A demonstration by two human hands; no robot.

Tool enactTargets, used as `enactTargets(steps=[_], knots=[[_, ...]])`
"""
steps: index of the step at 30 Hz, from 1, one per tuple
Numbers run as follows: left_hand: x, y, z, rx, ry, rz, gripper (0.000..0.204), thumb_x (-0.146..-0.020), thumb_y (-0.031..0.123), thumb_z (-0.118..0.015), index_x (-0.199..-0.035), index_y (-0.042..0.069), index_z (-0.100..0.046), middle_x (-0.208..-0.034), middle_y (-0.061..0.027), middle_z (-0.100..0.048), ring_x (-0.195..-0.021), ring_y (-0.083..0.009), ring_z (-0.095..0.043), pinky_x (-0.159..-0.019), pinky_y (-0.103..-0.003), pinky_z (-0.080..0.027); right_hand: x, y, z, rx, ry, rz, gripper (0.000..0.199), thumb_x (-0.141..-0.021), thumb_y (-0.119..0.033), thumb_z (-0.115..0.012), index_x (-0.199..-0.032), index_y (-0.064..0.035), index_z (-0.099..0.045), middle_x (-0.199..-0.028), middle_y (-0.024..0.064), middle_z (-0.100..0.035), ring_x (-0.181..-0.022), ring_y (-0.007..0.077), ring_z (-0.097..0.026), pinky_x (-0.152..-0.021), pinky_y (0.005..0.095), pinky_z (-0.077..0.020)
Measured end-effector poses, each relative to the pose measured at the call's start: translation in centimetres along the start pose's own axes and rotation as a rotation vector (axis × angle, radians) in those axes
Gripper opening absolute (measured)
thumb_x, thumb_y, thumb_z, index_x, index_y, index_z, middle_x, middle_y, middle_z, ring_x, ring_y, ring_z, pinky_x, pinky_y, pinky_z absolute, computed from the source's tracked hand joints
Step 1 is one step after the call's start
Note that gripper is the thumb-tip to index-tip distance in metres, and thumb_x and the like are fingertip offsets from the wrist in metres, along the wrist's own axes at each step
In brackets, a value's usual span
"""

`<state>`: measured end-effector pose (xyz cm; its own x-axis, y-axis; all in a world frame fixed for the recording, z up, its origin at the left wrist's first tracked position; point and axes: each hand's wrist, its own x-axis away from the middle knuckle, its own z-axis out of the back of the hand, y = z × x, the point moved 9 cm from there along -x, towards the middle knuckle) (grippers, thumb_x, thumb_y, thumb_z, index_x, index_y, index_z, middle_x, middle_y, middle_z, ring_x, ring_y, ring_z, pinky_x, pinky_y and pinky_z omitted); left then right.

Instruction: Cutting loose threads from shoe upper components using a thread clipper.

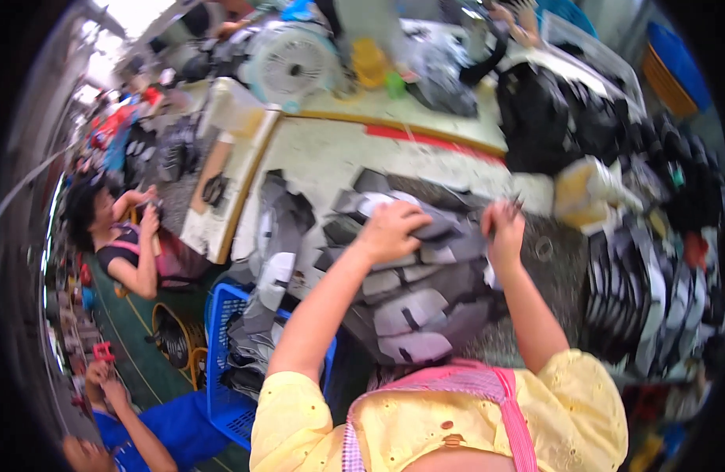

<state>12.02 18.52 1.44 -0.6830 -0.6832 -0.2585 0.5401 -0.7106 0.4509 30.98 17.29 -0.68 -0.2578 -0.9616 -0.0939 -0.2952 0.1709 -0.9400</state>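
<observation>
In front of me lies a large pile of overlapping grey and white shoe uppers [413, 311], spread across the table and hanging over its near edge. My left hand [395, 228] rests on the upper part of this pile, its fingers curled over a grey shoe upper [437, 228]. To the right of the pile my right hand [504, 236] is raised and closed. A small dark pointed tool [516, 204] juts from its fingertips; it looks like thread snips, but blur hides its exact kind. More grey pieces [280, 216] lie left of the pile.
A blue plastic basket [221, 315] with grey pieces stands at lower left. Stacked grey pieces [641, 295] lie at right, and black bags [547, 118] behind. A fan [295, 69] stands at the back. One co-worker [138, 244] sits at left, another in blue [162, 433] at lower left.
</observation>
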Motion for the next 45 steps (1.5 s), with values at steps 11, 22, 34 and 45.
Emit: enactTargets(steps=[11,22,34,45], knots=[[-0.8,-3.1,-1.0,0.023,0.117,0.557,0.025,-0.083,0.028,-0.052,-0.082,0.004,-0.059,-0.067,-0.0198,-0.058,-0.065,-0.0389,-0.057,-0.059,-0.048,-0.043,1.6,3.0,0.9,0.250,-0.109,-0.053,0.024,-0.090,-0.021,-0.051,-0.075,-0.0023,-0.055,-0.063,0.0014,-0.054,-0.059,0.0068,-0.048,-0.055,0.0216,-0.0394],[-1.7,-3.0,-1.7,0.028,-0.050,0.660,0.026,-0.079,0.034,-0.056,-0.080,0.008,-0.063,-0.070,-0.0169,-0.061,-0.070,-0.0351,-0.059,-0.063,-0.045,-0.044,2.2,1.0,-4.3,0.558,-0.240,0.237,0.006,-0.081,0.003,-0.056,-0.077,0.0014,-0.052,-0.082,0.0064,-0.054,-0.073,0.0135,-0.060,-0.066,0.0235,-0.0457],[-3.8,-5.2,8.6,0.069,0.193,0.551,0.023,-0.078,0.031,-0.056,-0.087,0.011,-0.066,-0.081,-0.0174,-0.062,-0.079,-0.0353,-0.059,-0.066,-0.045,-0.046,-3.1,-4.0,-11.4,0.585,-0.328,0.540,0.006,-0.074,0.001,-0.062,-0.078,-0.0034,-0.059,-0.086,0.0090,-0.057,-0.076,0.0217,-0.058,-0.062,0.0279,-0.0460],[-5.1,1.3,12.1,-0.213,0.137,0.516,0.020,-0.071,0.022,-0.054,-0.078,0.008,-0.068,-0.080,-0.0124,-0.066,-0.078,-0.0279,-0.064,-0.066,-0.037,-0.050,-3.3,-8.2,-8.6,0.301,-0.431,0.569,0.027,-0.092,-0.019,-0.049,-0.079,0.0034,-0.055,-0.106,0.0117,-0.054,-0.082,0.0128,-0.049,-0.064,0.0227,-0.0360]])
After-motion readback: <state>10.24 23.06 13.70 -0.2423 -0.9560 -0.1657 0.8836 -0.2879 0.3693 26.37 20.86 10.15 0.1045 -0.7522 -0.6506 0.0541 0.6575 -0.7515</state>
